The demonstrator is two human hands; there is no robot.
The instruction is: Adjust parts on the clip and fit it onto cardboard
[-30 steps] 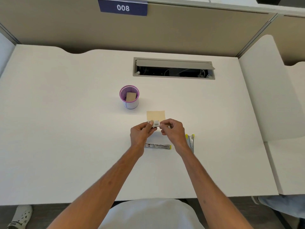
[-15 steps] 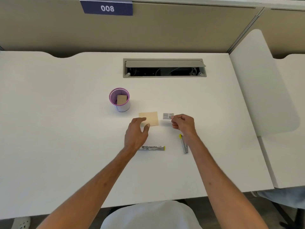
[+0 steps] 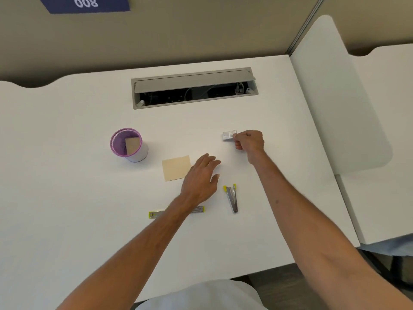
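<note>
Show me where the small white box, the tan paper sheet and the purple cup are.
small white box (image 3: pixel 228 135), head view, middle of its printed face, left of the pinching right hand.
tan paper sheet (image 3: pixel 175 167), head view, centre of its bare surface.
purple cup (image 3: pixel 121 132), head view, far rim.

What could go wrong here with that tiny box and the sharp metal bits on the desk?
The right hand pinches the small staple box only by its edge, so it might slip and fall onto the desk. The left hand hovers flat close to the open stapler piece, so a careless move could knock it or poke a finger. The left forearm lies over the staple strip part and may sweep it aside.
</note>
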